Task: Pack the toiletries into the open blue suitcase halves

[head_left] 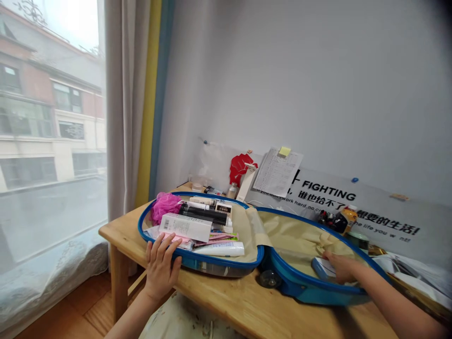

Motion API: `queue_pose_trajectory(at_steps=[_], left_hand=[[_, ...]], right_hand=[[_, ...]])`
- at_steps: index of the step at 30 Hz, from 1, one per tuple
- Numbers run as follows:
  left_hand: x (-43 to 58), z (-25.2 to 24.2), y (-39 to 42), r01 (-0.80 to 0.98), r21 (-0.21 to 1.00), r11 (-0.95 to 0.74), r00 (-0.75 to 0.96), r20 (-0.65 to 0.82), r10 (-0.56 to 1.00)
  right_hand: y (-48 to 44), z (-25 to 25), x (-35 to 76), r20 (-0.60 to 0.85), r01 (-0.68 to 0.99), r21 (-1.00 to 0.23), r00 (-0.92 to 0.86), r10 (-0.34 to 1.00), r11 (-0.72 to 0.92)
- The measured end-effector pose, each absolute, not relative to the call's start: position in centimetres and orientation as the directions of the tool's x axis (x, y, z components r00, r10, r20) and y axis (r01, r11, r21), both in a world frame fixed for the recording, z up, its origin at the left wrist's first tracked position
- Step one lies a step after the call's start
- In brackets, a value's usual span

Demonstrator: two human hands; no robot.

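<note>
Left hand (160, 266): lay spread, unclenched, on the blue suitcase rim (219, 264), steadying it.
Right hand (342, 267): touched a flat blue box (323, 268) inside; grip unclear.

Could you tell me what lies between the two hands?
The head view shows a white tube and beige suitcase lining between the left hand and right hand.
</note>
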State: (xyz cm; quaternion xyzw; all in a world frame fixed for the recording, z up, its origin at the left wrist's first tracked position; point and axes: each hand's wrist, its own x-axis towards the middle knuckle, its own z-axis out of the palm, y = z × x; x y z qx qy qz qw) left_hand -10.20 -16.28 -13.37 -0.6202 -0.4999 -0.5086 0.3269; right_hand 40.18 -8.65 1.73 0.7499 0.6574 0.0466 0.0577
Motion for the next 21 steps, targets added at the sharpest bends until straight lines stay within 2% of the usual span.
queue_pose_trajectory(at_steps=[3, 10, 12, 15, 21], left_hand=[[-10.2, -13.7, -16.2, 0.952, 0.120, -0.282, -0.031, 0.954, 0.299], [-10.1, -13.8, -16.2, 0.949, 0.130, -0.288, -0.038, 0.952, 0.302], [-10.1, -13.5, -16.2, 0.951, 0.120, -0.285, -0.032, 0.955, 0.295], [-10.1, -13.3, -16.3, 0.953, 0.101, -0.286, -0.015, 0.958, 0.286], [-10.3, -13.7, -16.3, 0.951, 0.116, -0.288, -0.022, 0.950, 0.310]], right_hand=[[-8.8, 2.4, 39.8, -0.049, 0.991, 0.070, 0.114, 0.992, -0.111], [-7.8, 7.7, 36.1, 0.006, 0.993, -0.111, 0.049, 0.999, -0.048], [-7.4, 9.1, 32.8, 0.032, 0.992, -0.126, 0.009, 0.999, -0.005], [-7.0, 9.7, 26.4, 0.188, 0.993, -0.019, -0.109, 0.976, 0.115], [-6.2, 6.7, 15.4, 0.242, 0.984, 0.103, -0.166, 0.956, 0.145]])
